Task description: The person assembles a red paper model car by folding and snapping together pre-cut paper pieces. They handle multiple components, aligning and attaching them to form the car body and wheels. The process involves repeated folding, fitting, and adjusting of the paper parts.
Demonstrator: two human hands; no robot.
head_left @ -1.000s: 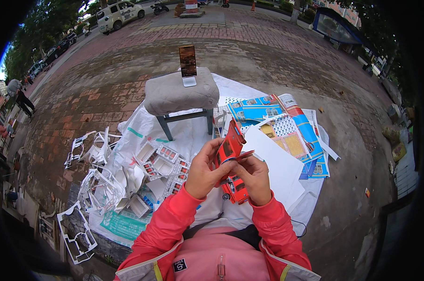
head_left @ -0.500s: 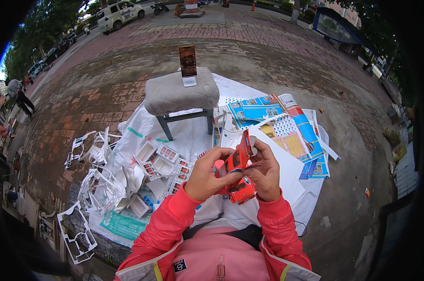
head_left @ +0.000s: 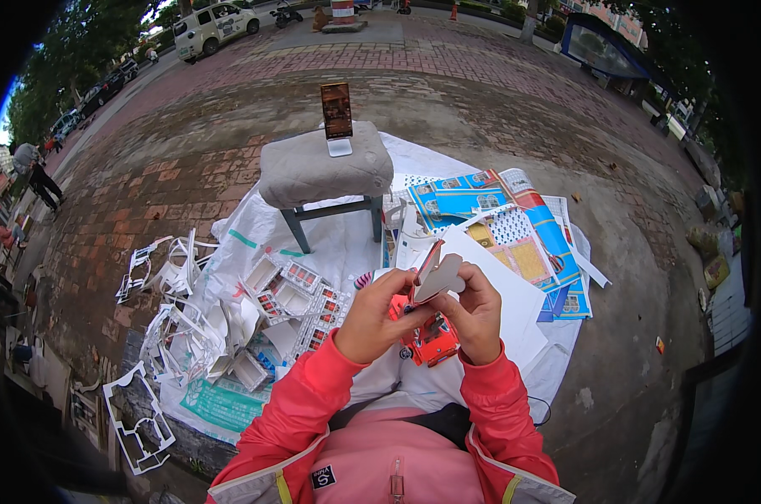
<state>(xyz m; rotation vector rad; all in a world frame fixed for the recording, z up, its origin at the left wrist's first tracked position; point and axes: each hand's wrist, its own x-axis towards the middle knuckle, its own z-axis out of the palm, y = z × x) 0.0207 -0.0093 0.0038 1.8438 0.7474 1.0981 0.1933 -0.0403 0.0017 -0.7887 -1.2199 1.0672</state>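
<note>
Between both hands is a folded cardboard cut-out (head_left: 439, 279), its plain greyish-white side facing up and a thin red edge showing. My left hand (head_left: 370, 319) pinches its left part with thumb and fingers. From the right, my right hand (head_left: 476, 321) grips the cut-out, its thumb near the lower edge. Just below the fingers, a red toy car of printed card (head_left: 435, 339) sits over my lap; whether it joins the cut-out is hidden. A small pink-striped piece (head_left: 363, 280) shows beside my left hand.
A grey padded stool (head_left: 322, 168) stands ahead, bearing a phone on a stand (head_left: 337, 113). Printed card sheets (head_left: 532, 244) lie at the right on a white plastic sheet (head_left: 246, 214). White frame offcuts (head_left: 175, 336) and box-like printed card pieces (head_left: 301, 298) are heaped at the left.
The held cut-out has turned: its printed red face showed before, and now its pale back does. Both hands stay close together, fingers slightly shifted. The stool and sheets have not moved.
</note>
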